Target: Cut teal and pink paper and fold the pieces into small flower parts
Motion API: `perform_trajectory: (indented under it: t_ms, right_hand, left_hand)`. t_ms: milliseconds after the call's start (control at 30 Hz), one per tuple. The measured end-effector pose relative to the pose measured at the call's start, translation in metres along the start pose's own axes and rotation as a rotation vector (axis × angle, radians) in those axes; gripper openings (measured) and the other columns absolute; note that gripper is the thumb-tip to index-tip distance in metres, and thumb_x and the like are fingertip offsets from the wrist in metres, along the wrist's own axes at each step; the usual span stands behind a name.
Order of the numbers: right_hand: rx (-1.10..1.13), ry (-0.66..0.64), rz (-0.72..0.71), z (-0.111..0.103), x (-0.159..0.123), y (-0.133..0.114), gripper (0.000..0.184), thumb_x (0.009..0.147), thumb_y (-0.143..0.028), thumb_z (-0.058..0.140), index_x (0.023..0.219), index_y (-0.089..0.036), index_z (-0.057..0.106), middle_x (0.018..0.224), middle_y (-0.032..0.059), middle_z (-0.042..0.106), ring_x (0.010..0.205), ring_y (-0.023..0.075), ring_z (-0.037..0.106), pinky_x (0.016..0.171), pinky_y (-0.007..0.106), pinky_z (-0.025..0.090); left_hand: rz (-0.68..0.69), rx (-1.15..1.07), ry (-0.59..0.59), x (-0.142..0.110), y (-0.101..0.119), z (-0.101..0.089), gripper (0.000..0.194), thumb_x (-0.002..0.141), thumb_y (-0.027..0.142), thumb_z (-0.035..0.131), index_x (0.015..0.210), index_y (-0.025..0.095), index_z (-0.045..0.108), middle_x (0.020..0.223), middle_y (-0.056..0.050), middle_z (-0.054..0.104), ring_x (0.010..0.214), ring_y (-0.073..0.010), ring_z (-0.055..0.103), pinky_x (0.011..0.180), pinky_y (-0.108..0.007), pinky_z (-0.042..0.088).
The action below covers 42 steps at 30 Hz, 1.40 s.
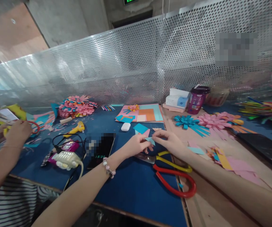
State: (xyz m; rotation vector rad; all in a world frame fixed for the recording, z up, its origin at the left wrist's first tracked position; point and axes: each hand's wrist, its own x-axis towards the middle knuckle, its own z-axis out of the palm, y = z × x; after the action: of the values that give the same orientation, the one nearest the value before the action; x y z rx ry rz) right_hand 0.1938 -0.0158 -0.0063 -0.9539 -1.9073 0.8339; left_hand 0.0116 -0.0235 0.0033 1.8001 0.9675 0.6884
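My left hand (pixel 139 145), with a beaded bracelet at its wrist, pinches a small light blue piece of paper (pixel 150 140). At the right edge of that paper, the thumb and fingers of my right hand (pixel 165 139) are closed together on it. Just behind my left hand lie a darker blue paper square (pixel 141 128) and a pink piece, partly overlapped. Large scissors (pixel 174 175) with one red and one yellow handle lie under and in front of my hands, blades pointing left.
Phone (pixel 101 149), cables, a power plug (pixel 68 158) and a yellow glue gun (pixel 75 128) lie left. Paper flowers (pixel 214 121), scraps and a black phone (pixel 262 148) lie right. A purple cup (pixel 197 99) stands behind. A co-worker's hands (pixel 17 130) hold red-handled scissors far left.
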Motion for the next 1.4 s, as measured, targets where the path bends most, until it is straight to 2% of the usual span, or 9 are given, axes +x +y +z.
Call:
perform_trajectory:
  t_ms: [133, 267, 433, 600, 800, 967, 1067, 1267, 1400]
  right_hand:
    - [0.004, 0.019, -0.016, 0.001, 0.001, -0.002, 0.02, 0.08, -0.034, 0.051, 0.074, -0.017, 0.062, 0.079, 0.002, 0.06, 0.077, 0.0156, 0.055, 0.074, 0.03, 0.043]
    - [0.0, 0.042, -0.024, 0.001, 0.002, -0.004, 0.019, 0.079, -0.032, 0.053, 0.072, -0.017, 0.061, 0.078, 0.0024, 0.059, 0.076, 0.0155, 0.055, 0.073, 0.03, 0.043]
    - [-0.008, 0.054, -0.041, -0.001, 0.0, -0.001, 0.02, 0.079, -0.034, 0.052, 0.073, -0.018, 0.063, 0.08, 0.0027, 0.061, 0.08, 0.0165, 0.056, 0.076, 0.031, 0.042]
    - [-0.023, 0.052, -0.028, 0.001, -0.002, -0.001, 0.02, 0.08, -0.034, 0.051, 0.075, -0.017, 0.062, 0.081, 0.0027, 0.061, 0.079, 0.0159, 0.055, 0.075, 0.03, 0.042]
    - [-0.023, 0.061, 0.007, 0.005, -0.003, -0.005, 0.02, 0.08, -0.033, 0.051, 0.078, -0.016, 0.061, 0.079, 0.002, 0.06, 0.076, 0.015, 0.055, 0.072, 0.028, 0.043]
    - [-0.031, 0.042, 0.027, 0.004, -0.002, -0.004, 0.023, 0.081, -0.036, 0.05, 0.083, -0.017, 0.064, 0.086, 0.003, 0.061, 0.082, 0.0163, 0.056, 0.072, 0.029, 0.043]
    - [-0.054, 0.038, 0.052, 0.003, -0.002, -0.003, 0.024, 0.081, -0.036, 0.051, 0.082, -0.017, 0.065, 0.084, 0.003, 0.062, 0.077, 0.0155, 0.056, 0.068, 0.028, 0.043]
    - [-0.207, 0.113, -0.066, 0.008, -0.003, -0.001, 0.022, 0.081, -0.032, 0.05, 0.075, -0.017, 0.064, 0.076, 0.003, 0.06, 0.065, 0.0136, 0.051, 0.059, 0.028, 0.04]
    - [-0.202, 0.139, -0.098, 0.008, -0.004, -0.003, 0.021, 0.082, -0.03, 0.049, 0.079, -0.017, 0.066, 0.073, 0.0031, 0.059, 0.065, 0.0135, 0.051, 0.059, 0.027, 0.04]
  left_hand:
    - [-0.028, -0.029, -0.002, 0.0, 0.002, 0.0, 0.035, 0.082, 0.04, 0.044, 0.086, 0.01, 0.062, 0.077, -0.01, 0.067, 0.052, -0.0101, 0.055, 0.045, -0.02, 0.04]
    - [-0.022, -0.049, 0.003, 0.0, 0.003, 0.0, 0.038, 0.081, 0.044, 0.045, 0.087, 0.01, 0.061, 0.083, -0.011, 0.067, 0.058, -0.0122, 0.059, 0.045, -0.02, 0.042]
    - [-0.023, -0.069, -0.028, 0.0, -0.002, -0.001, 0.039, 0.082, 0.044, 0.045, 0.097, 0.011, 0.06, 0.086, -0.013, 0.067, 0.06, -0.0127, 0.061, 0.044, -0.02, 0.043]
    - [0.025, -0.088, -0.04, 0.002, -0.004, -0.002, 0.036, 0.082, 0.042, 0.046, 0.094, 0.011, 0.062, 0.091, -0.013, 0.066, 0.063, -0.0123, 0.061, 0.044, -0.018, 0.043]
    - [0.059, -0.043, -0.001, 0.0, -0.002, -0.001, 0.038, 0.083, 0.043, 0.046, 0.095, 0.011, 0.062, 0.086, -0.011, 0.067, 0.06, -0.0107, 0.059, 0.049, -0.02, 0.045]
    - [0.094, -0.029, -0.008, -0.001, -0.003, -0.002, 0.039, 0.084, 0.043, 0.042, 0.096, 0.011, 0.062, 0.086, -0.012, 0.067, 0.063, -0.0118, 0.06, 0.052, -0.021, 0.045]
    - [0.088, -0.019, -0.001, 0.001, -0.006, -0.002, 0.039, 0.084, 0.043, 0.043, 0.094, 0.011, 0.062, 0.086, -0.012, 0.067, 0.064, -0.0124, 0.06, 0.054, -0.021, 0.045]
    - [0.048, -0.013, 0.012, 0.003, -0.009, -0.002, 0.039, 0.083, 0.041, 0.043, 0.09, 0.009, 0.065, 0.081, -0.012, 0.068, 0.064, -0.0142, 0.061, 0.053, -0.022, 0.044]
    - [0.033, -0.063, 0.004, 0.002, -0.004, -0.002, 0.04, 0.082, 0.041, 0.045, 0.096, 0.009, 0.065, 0.083, -0.013, 0.068, 0.066, -0.0148, 0.061, 0.054, -0.022, 0.044]
